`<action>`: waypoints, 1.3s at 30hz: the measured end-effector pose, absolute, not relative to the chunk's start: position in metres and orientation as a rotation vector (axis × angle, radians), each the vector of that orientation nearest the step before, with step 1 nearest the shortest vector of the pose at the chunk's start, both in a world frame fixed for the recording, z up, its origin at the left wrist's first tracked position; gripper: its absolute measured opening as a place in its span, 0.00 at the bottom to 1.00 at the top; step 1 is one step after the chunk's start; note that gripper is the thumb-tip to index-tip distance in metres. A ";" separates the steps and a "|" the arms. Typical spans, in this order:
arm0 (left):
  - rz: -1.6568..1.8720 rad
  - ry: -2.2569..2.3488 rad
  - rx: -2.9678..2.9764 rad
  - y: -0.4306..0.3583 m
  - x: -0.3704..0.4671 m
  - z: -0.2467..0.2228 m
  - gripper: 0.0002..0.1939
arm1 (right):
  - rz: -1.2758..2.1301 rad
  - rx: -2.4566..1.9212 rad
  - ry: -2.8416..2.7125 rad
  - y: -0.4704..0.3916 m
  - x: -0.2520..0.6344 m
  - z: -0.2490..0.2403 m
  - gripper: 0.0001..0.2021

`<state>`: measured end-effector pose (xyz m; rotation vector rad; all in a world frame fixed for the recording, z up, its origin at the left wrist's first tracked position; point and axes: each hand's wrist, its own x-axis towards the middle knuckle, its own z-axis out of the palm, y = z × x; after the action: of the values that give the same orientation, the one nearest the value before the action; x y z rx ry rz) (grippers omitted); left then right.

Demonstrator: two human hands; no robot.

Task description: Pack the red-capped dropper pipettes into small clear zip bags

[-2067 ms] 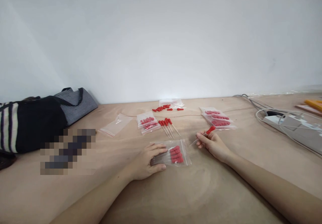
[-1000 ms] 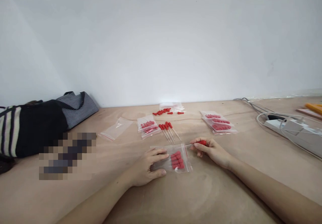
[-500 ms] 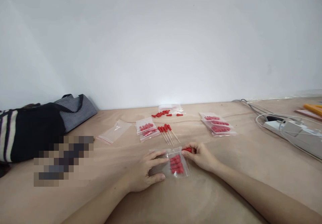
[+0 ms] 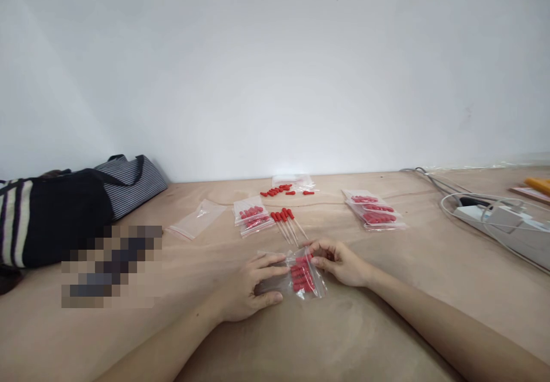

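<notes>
A small clear zip bag (image 4: 320,290) lies on the table between my hands, with several red rubber bulbs (image 4: 302,279) stacked inside. My left hand (image 4: 247,287) rests on the bag's left part, fingers spread and lying flat. At the bag's right-hand mouth, my right hand (image 4: 337,262) pinches the end of a red rubber bulb (image 4: 303,260) that is mostly inside the bag; the fingers partly hide it. Just beyond are several droppers (image 4: 286,224) with red bulbs and thin pale stems. Loose red bulbs (image 4: 277,189) lie farther back.
Filled zip bags lie in a left pile (image 4: 253,216) and a right pile (image 4: 373,210). A flat clear bag (image 4: 198,220) is at left, more bags (image 4: 294,182) by the wall. A dark striped cloth bag (image 4: 64,216) stands far left; a power strip (image 4: 507,221) with cables sits right.
The red bulb in my right hand has moved left into the bag's mouth, beside the others. My left hand stays on the bag. The whole view has shifted slightly.
</notes>
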<state>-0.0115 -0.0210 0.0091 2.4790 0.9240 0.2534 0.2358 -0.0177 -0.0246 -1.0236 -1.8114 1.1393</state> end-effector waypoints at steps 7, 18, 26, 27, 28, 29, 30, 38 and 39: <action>0.252 0.857 2.506 -0.022 -0.013 0.009 0.22 | 1.293 -1.095 -1.535 -0.018 0.229 -0.028 0.15; 0.281 0.842 2.512 -0.023 -0.013 0.010 0.25 | 0.988 -1.198 -1.699 -0.019 0.225 -0.029 0.11; 0.333 0.837 2.522 -0.017 -0.023 0.006 0.21 | 0.895 -1.194 -1.783 -0.026 0.232 -0.027 0.06; 0.326 0.828 2.533 -0.015 -0.026 0.006 0.20 | 0.903 -1.181 -1.808 -0.027 0.233 -0.027 0.06; 0.323 0.822 2.546 -0.014 -0.028 0.007 0.19 | 0.906 -1.171 -1.827 -0.028 0.233 -0.027 0.06; 0.318 0.819 2.561 -0.012 -0.031 0.008 0.19 | 0.908 -1.159 -1.847 -0.028 0.233 -0.026 0.06; 0.314 0.818 2.575 -0.011 -0.034 0.008 0.18 | 0.915 -1.140 -1.870 -0.029 0.233 -0.026 0.07; 0.636 0.904 2.701 0.000 -0.041 0.009 0.17 | 0.911 -0.868 -2.231 -0.037 0.229 -0.013 0.15; 0.688 0.914 2.699 -0.002 -0.040 0.009 0.17 | 0.839 -0.867 -2.268 -0.038 0.229 -0.013 0.15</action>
<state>-0.0396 -0.0019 0.0089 2.6990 0.9136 0.6880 0.2291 -0.0378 -0.0125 -0.8668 -2.2676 0.8386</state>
